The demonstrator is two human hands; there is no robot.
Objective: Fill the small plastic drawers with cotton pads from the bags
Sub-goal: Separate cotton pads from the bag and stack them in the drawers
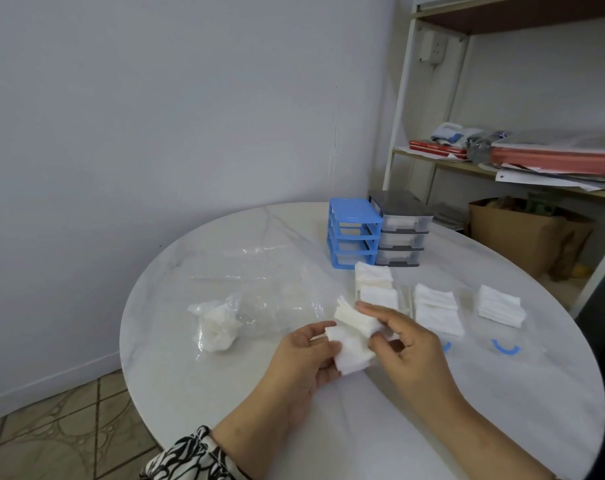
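Note:
Both hands hold one stack of white square cotton pads [353,336] above the white round table [294,427]. My left hand [306,358] grips the stack's near end, and my right hand [406,344] pinches its far end. A blue three-drawer unit [353,233] and a grey one with clear drawers [401,230] stand side by side at the table's far edge. The grey unit's drawers show white inside. Clear bags of pads [436,308] lie just beyond my right hand, one [377,285] in front of the drawers and another [500,306] further right.
An empty crumpled clear bag [259,299] and a wad of white stuff [218,327] lie to the left. A shelf [502,161] with papers and a cardboard box [523,233] stand behind the table on the right. The wall is close behind.

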